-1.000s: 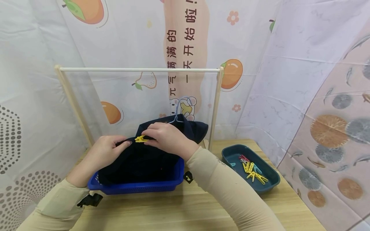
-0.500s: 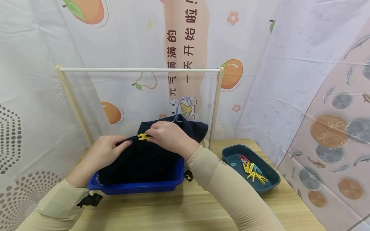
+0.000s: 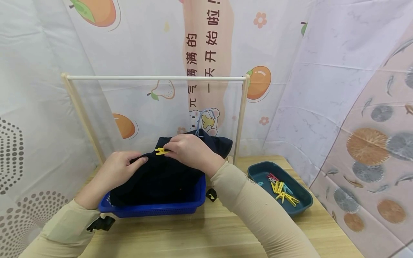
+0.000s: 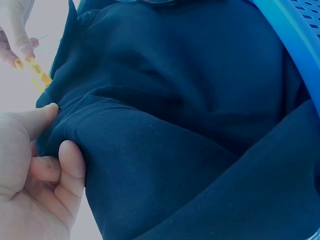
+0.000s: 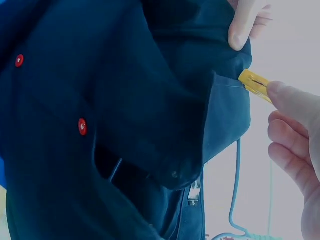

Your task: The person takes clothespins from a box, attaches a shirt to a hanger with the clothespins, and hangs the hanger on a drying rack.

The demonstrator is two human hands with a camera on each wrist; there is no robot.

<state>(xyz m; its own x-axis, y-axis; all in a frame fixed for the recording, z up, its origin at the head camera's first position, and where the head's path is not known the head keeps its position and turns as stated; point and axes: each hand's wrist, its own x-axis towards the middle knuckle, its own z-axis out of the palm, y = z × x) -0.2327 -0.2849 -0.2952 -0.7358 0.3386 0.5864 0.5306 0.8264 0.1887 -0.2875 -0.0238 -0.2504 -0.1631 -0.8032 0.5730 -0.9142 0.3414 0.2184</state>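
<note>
A dark navy garment (image 3: 155, 182) with red buttons (image 5: 82, 126) lies heaped in and over a blue plastic basket (image 3: 155, 210). A light blue hanger (image 3: 198, 125) pokes out of its top. My left hand (image 3: 117, 168) pinches the garment's upper edge between thumb and fingers, as the left wrist view also shows. To the right of it, my right hand (image 3: 192, 152) pinches a yellow clothespin (image 3: 160, 151) by its handle end. In the right wrist view the clothespin's tip is right at the cloth's folded edge.
A dark teal tray (image 3: 300, 211) of yellow, blue and red clothespins (image 3: 279, 188) stands on the wooden table (image 3: 167, 236) at the right. Behind the basket rises a rack with a white crossbar (image 3: 145, 77) and wooden posts (image 3: 82, 111).
My right hand and the yellow clothespin have shifted slightly right and up along the garment's edge. The left hand keeps its grip in the same place.
</note>
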